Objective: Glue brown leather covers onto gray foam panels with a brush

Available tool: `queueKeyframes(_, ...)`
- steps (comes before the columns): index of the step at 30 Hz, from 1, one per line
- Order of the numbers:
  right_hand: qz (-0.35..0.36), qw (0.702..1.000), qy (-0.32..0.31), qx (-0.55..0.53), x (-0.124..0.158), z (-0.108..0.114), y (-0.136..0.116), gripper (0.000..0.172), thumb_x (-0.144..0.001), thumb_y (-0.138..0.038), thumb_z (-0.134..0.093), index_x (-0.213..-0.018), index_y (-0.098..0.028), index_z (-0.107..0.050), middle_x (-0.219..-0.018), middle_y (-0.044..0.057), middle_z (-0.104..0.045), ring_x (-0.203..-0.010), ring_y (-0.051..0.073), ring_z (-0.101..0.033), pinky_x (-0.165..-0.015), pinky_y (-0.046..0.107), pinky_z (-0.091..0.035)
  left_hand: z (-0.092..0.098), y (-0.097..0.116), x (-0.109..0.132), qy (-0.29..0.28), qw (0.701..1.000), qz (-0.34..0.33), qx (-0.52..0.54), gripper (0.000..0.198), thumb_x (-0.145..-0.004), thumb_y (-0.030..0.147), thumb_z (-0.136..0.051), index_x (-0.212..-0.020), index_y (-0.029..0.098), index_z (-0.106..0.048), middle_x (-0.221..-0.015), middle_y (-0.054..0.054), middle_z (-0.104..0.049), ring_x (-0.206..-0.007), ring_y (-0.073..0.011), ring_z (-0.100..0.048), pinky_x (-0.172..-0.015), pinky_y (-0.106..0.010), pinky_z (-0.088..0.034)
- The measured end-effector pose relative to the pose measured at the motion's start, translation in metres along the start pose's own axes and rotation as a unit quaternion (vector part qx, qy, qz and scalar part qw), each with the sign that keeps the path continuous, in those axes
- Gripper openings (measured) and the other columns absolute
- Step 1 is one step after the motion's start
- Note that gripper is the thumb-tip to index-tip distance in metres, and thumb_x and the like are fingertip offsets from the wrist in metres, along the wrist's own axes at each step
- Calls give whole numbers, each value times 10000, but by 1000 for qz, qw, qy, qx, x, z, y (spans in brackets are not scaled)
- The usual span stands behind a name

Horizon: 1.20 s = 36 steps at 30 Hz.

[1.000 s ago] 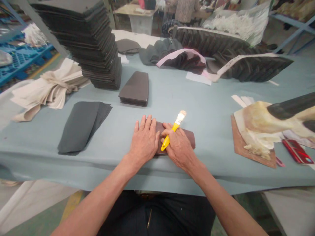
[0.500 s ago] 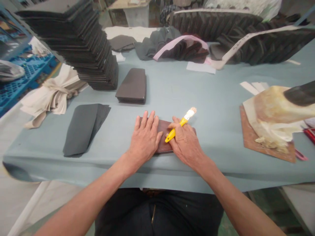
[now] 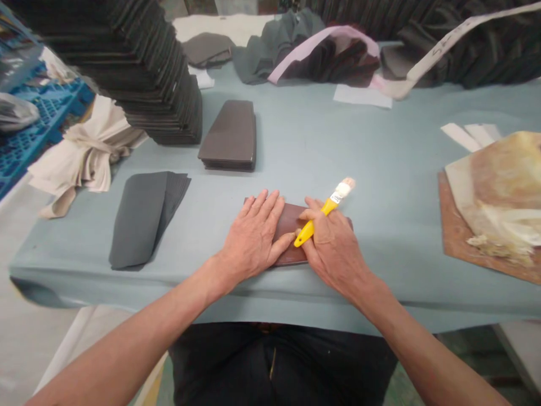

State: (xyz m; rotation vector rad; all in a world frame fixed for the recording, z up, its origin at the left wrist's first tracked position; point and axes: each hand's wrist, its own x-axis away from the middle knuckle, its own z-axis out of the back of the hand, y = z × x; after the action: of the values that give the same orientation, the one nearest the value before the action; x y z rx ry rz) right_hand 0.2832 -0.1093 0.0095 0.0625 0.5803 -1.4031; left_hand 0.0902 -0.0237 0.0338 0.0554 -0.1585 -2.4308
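Brown piece (image 3: 291, 223), lower centre of tabletop (image 3: 380, 152).
Left hand (image 3: 253, 239) open, flat on it; right hand (image 3: 336, 254) grips brush (image 3: 323, 213). Risk: uneven pressure may slide piece off the near edge.

Soft, even indoor light from overhead makes the grey-blue bench (image 3: 380, 152) uniformly bright. The left hand (image 3: 253, 239) and right hand (image 3: 336, 251) throw only faint shadows. Near them everything is sharp, and the yellow brush (image 3: 327, 207) in the right hand looks vivid. Beyond the left hand, the tall stack of dark sheets (image 3: 143, 73) is slightly smeared. The wide lens bows the bench's near edge and stretches both forearms (image 3: 160, 332).
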Motion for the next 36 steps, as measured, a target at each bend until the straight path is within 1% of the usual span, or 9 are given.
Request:
queueKeyframes(5,-26,999,-27,-9,-1,3,-1,251,-990,-198,-563,-1240,-223,-567,-1574,203,-622,-1428,351,-609,-1117,518,-483,-2,3,3,23,996,89,15,904,-1067,680,-506,-1680,25,-392,-1793,-257,-333,-1695,-420,-294,-1379,-588,-298)
queueKeyframes(9,-29,999,-36,-7,-1,4,-1,246,-1010,-220,-547,-1257,-220,-560,-1571,207,-621,-1430,354,-609,-1107,523,-484,-5,1,6,36,989,140,22,912,-1075,682,-465,-1685,10,-367,-1804,-281,-281,-1692,-432,-297,-1372,-608,-287)
queueKeyframes(15,-51,997,-45,-25,-1,4,-1,207,-1056,-277,-528,-1250,-216,-567,-1583,210,-611,-1461,349,-588,-1155,535,-455,-6,2,6,36,983,178,27,851,-1105,611,-406,-1697,3,-345,-1801,-281,-281,-1679,-456,-318,-1329,-668,-338)
queueKeyframes(20,-43,998,-30,-21,0,-1,1,218,-1067,-280,-511,-1256,-201,-588,-1577,209,-616,-1444,339,-593,-1155,511,-453,-8,3,4,36,969,241,48,823,-1113,543,-419,-1709,-14,-311,-1778,-276,-344,-1645,-468,-380,-1300,-648,-398)
queueKeyframes(23,-44,999,-28,-15,1,-4,3,239,-1073,-290,-489,-1265,-195,-595,-1574,215,-615,-1393,345,-613,-1134,521,-459,-14,2,5,59,962,260,63,805,-1120,514,-400,-1689,-50,-322,-1732,-303,-416,-1608,-469,-443,-1274,-636,-437)
queueKeyframes(26,-33,999,-25,-10,1,-7,5,262,-1058,-283,-495,-1276,-183,-600,-1560,231,-620,-1353,352,-625,-1100,522,-476,-19,2,5,91,955,275,58,753,-1127,481,-358,-1663,-47,-379,-1726,-315,-415,-1595,-479,-459,-1251,-666,-452)
queueKeyframes(31,-22,1000,-18,0,1,-11,8,263,-1039,-268,-511,-1267,-179,-607,-1550,231,-629,-1311,347,-638,-1079,517,-493,-17,6,7,132,960,245,13,676,-1122,435,-383,-1657,27,-453,-1773,-287,-339,-1637,-501,-378,-1280,-740,-367)
queueKeyframes(34,-16,1000,-14,6,1,-13,10,267,-1032,-254,-517,-1272,-183,-607,-1551,219,-633,-1292,336,-645,-1089,513,-495,-10,4,8,127,978,164,-18,637,-1127,387,-385,-1651,37,-477,-1787,-268,-325,-1664,-506,-316,-1303,-762,-312)
queueKeyframes(36,-12,1000,-14,9,0,-14,10,277,-1025,-239,-516,-1279,-176,-607,-1550,228,-631,-1293,336,-646,-1098,516,-495,-6,0,6,103,991,87,-24,620,-1132,372,-388,-1649,44,-487,-1795,-242,-326,-1687,-474,-277,-1344,-722,-274)
